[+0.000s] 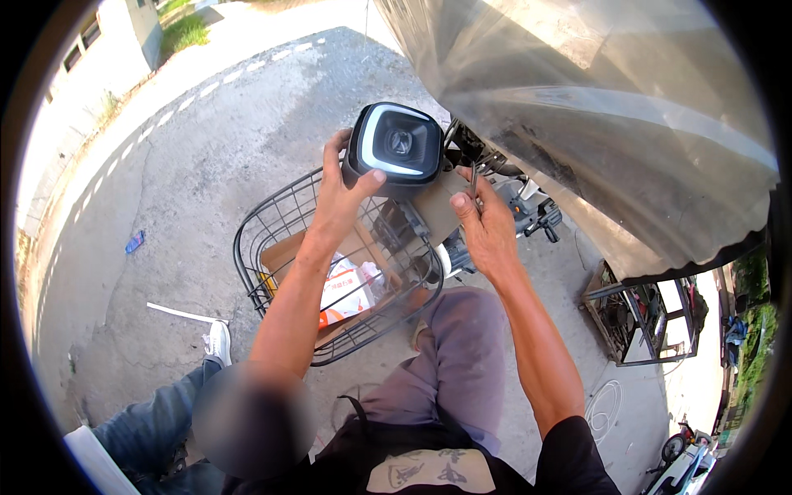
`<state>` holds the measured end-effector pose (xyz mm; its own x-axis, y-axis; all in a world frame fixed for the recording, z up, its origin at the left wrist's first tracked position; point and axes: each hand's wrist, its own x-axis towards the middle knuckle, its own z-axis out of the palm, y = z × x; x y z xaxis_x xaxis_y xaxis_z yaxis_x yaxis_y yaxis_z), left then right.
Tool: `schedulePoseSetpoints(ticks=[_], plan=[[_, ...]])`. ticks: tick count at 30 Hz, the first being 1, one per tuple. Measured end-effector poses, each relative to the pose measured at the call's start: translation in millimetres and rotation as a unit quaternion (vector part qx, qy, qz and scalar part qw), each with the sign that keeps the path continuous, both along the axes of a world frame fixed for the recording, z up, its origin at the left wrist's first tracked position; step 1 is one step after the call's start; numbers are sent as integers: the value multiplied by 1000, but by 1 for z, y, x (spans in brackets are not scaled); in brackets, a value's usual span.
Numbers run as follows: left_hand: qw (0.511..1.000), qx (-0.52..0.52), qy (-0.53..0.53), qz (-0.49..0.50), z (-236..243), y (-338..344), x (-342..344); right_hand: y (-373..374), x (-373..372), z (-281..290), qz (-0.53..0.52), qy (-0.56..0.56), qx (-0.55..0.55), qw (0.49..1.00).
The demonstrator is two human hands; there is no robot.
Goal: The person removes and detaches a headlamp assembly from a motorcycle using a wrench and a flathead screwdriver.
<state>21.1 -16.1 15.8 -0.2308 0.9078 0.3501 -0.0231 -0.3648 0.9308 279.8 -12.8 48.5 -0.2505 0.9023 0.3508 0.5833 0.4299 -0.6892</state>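
Note:
A black headlight with a white light ring sits above the front basket of a scooter. My left hand is closed around its near left side, thumb on the front rim and fingers behind. Just right of the lamp, my right hand pinches a slim metal tool between thumb and fingers; its kind is too small to make out. Below the lamp, a flat grey-brown panel lies between my hands. Dark wiring and parts show behind the lamp, partly hidden.
The wire basket holds a cardboard box with white and orange packages. A clear plastic cover hangs at the upper right. Another person's jeans leg is at the lower left. A metal-framed crate stands at right.

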Motion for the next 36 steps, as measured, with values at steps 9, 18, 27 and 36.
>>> schedulePoseSetpoints(ticks=[9,18,27,36], plan=[[994,24,102,-1,-14,7,-9,-36,13,37,30,-122,44,991],[999,19,17,-40,-1,0,-2,-42,0,47,36,-191,118,974],[994,61,44,-73,0,-2,6,-34,-39,61,12,-45,47,998],[986,82,99,-103,11,-13,6,-20,-67,65,3,-68,-20,997]])
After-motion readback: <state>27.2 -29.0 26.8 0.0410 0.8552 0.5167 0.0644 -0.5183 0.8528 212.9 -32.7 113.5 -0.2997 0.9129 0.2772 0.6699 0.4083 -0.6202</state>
